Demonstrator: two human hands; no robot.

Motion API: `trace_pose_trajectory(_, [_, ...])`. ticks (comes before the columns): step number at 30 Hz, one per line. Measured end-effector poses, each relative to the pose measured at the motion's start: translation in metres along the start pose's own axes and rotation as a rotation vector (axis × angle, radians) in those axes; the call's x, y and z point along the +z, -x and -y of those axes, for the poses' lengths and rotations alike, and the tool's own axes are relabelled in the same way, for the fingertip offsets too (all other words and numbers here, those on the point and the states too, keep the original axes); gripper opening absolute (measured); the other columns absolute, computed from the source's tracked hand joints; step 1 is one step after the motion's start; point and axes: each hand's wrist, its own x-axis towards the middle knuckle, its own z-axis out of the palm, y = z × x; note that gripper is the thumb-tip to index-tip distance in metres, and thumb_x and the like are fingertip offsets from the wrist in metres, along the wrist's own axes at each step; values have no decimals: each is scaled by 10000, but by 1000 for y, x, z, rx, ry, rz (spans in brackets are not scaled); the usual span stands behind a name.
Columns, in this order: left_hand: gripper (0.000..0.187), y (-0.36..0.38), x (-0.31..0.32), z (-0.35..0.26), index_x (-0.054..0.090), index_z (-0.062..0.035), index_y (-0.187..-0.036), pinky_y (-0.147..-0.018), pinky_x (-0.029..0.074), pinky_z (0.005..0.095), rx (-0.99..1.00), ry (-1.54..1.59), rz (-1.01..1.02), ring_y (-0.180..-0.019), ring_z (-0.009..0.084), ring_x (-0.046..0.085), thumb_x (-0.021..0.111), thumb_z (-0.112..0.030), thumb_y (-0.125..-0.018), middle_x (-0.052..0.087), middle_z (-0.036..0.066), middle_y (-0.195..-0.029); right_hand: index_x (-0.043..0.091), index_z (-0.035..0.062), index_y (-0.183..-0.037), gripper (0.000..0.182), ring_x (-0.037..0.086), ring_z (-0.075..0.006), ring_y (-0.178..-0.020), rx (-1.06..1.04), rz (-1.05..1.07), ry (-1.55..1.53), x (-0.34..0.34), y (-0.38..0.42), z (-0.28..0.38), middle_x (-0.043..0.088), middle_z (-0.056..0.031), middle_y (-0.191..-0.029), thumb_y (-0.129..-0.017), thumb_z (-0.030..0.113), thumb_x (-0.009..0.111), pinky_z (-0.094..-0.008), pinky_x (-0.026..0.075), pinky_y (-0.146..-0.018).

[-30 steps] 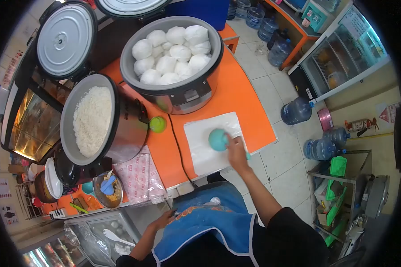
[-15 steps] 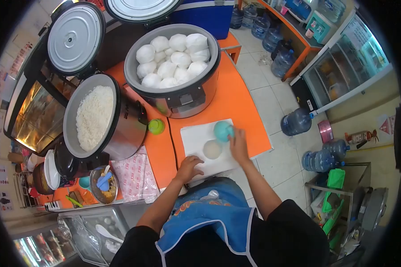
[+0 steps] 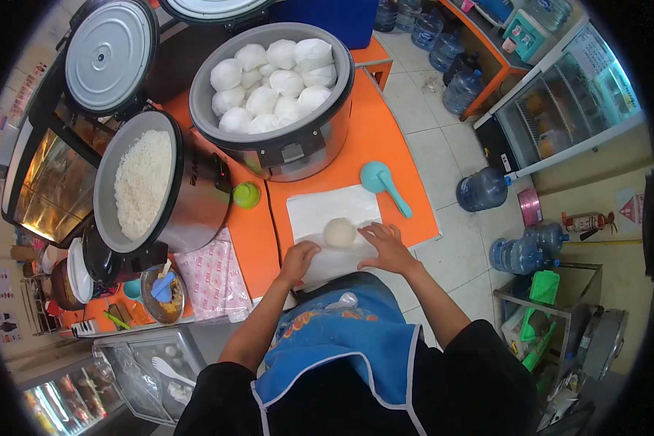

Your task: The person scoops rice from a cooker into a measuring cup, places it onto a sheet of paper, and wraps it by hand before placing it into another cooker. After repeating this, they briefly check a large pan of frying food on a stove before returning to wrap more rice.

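Rice (image 3: pixel 339 232) lies on paper (image 3: pixel 307 211) between the left hand (image 3: pixel 298 264), pinching the paper, and the right hand (image 3: pixel 389 249), spread, whether gripping I cannot tell. Orange table (image 3: pixel 368 120) bears also scoop (image 3: pixel 376 176) and cookers (image 3: pixel 298 154); beyond is tiled floor (image 3: pixel 439 163) with bottles (image 3: pixel 479 190) and fridge (image 3: pixel 559 120).

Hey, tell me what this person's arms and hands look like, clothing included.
The left hand and right hand are bare. Black sleeves leave the forearms uncovered. A white-edged blue apron is worn over the black clothing.
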Motion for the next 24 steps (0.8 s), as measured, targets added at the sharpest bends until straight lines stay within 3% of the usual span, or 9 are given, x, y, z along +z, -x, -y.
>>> trace_pose_trajectory(2, [207,-3,2,1,706,22,-1018,-833,533,415,-69,-15,-1,-944,383,689,630,-169,-998,718,204,-995,624,75,-1330,507,544,-316,-1261,7,-141,105,11,10,8,616,-111,-1279,-886,282,754,-558,320,-1096])
trace_pose_trajectory(5, [235,-2,6,-8,691,-5,-1117,-877,523,429,-159,-25,28,-990,383,682,642,-197,-991,715,207,-1030,709,113,-1170,304,596,-248,-1143,53,-114,216,49,23,-23,651,-65,-1133,-873,177,720,-500,358,-1018])
trace_pose_trajectory(7, [262,-1,4,-27,684,-27,-1166,-917,513,443,-178,-25,59,-1026,378,676,648,-213,-984,716,203,-1056,725,133,-1116,265,601,-226,-1103,59,-149,179,50,26,-27,650,-43,-1074,-852,148,735,-484,365,-1001])
trace_pose_trajectory(9, [259,13,7,-45,689,-77,-1180,-1034,456,485,163,-338,-115,-1107,337,662,652,-220,-968,720,175,-1109,740,152,-1063,235,606,-205,-1063,62,-182,142,48,28,-27,649,-21,-1015,-830,119,750,-468,372,-984])
trace_pose_trajectory(12, [247,28,10,-27,721,-115,-1162,-1115,394,510,156,-384,-24,-1157,308,651,660,-201,-938,733,124,-1135,757,147,-969,142,617,-208,-1025,-18,-232,132,43,30,-28,654,-21,-965,-832,108,746,-452,379,-970])
trace_pose_trajectory(14, [249,32,10,6,733,-119,-1155,-1110,400,504,138,-371,17,-1151,312,653,668,-186,-925,736,112,-1136,747,141,-944,116,625,-213,-1010,-50,-236,142,41,34,-37,655,-27,-962,-854,99,688,-454,390,-957])
trace_pose_trajectory(19, [226,46,-1,2,772,-118,-1102,-1087,421,494,154,-386,89,-1142,313,654,674,-143,-900,743,89,-1137,743,109,-913,81,625,-233,-1031,-101,-100,46,21,44,-33,656,-40,-965,-835,132,746,-442,410,-960])
trace_pose_trajectory(21, [187,43,-5,-1,800,-88,-1043,-978,504,424,157,-268,32,-1066,290,683,712,-166,-898,754,106,-1078,747,99,-920,116,624,-244,-1045,-100,-110,-4,20,42,-35,662,-44,-976,-817,146,773,-439,418,-960])
trace_pose_trajectory(24, [177,27,-6,-1,804,-65,-1000,-908,532,403,47,-84,55,-974,290,702,702,-187,-922,765,123,-1024,752,81,-950,186,631,-224,-1026,11,-127,-254,37,33,-61,689,-33,-1030,-801,172,816,-398,454,-916])
